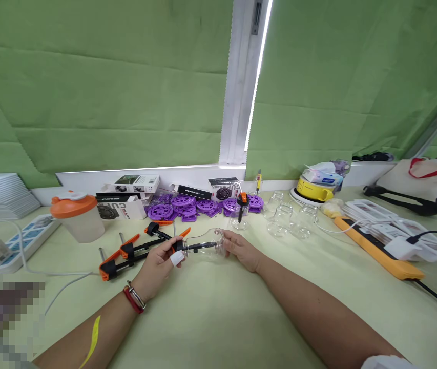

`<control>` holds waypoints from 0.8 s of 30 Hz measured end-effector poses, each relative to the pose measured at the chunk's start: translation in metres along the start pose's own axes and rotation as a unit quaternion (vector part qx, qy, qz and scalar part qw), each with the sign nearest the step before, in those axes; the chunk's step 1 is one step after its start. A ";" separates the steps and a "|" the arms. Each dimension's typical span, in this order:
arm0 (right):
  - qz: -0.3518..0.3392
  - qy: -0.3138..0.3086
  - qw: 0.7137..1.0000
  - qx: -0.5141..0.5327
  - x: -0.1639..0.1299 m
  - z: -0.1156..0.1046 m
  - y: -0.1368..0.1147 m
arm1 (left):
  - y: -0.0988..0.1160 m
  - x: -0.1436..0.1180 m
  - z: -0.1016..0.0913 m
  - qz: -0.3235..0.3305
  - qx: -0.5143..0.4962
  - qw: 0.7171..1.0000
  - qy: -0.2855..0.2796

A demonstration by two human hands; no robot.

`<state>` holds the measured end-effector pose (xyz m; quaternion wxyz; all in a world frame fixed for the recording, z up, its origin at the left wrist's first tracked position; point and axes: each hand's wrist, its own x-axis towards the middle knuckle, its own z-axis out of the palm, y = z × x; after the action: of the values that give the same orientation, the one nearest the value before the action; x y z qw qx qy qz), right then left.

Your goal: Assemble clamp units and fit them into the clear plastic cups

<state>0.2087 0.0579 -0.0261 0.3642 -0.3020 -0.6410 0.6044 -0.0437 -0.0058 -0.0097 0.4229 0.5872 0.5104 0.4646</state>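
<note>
Clear bottle (207, 240) held sideways, left fingers (164, 248) clamped on its dark head (179, 246), right fingers (231, 242) gripping its base. Transparent walls, black rod (202, 248) inside!

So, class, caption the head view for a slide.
Between left hand and right hand: a flask on its side, black rod inside.

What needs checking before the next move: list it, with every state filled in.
1. Right hand on the bottle: ok, fingers at its wide end.
2. Left hand on the black top: ok, at the neck end.
3. Rod inside the bottle: ok, visible through the side.
4. Top fully seated: cannot tell, fingers cover it.
5. Bottle upright: not ok, held on its side.
6. Other clear bottles apart from the hands: ok.
</note>
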 end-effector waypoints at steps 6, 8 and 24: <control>-0.009 0.015 0.998 -0.068 -0.001 -0.001 0.003 | 0.004 0.000 0.002 -0.013 -0.015 1.000 0.010; -0.026 0.014 0.999 -0.046 -0.003 0.001 0.003 | 0.003 0.000 0.002 -0.011 -0.028 0.999 0.013; 0.009 0.020 1.000 0.000 -0.001 0.002 0.004 | 0.002 -0.001 0.001 0.015 0.007 1.000 0.007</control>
<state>0.2068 0.0563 -0.0304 0.3712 -0.3197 -0.6306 0.6020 -0.0425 -0.0066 -0.0084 0.4081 0.5947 0.5077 0.4712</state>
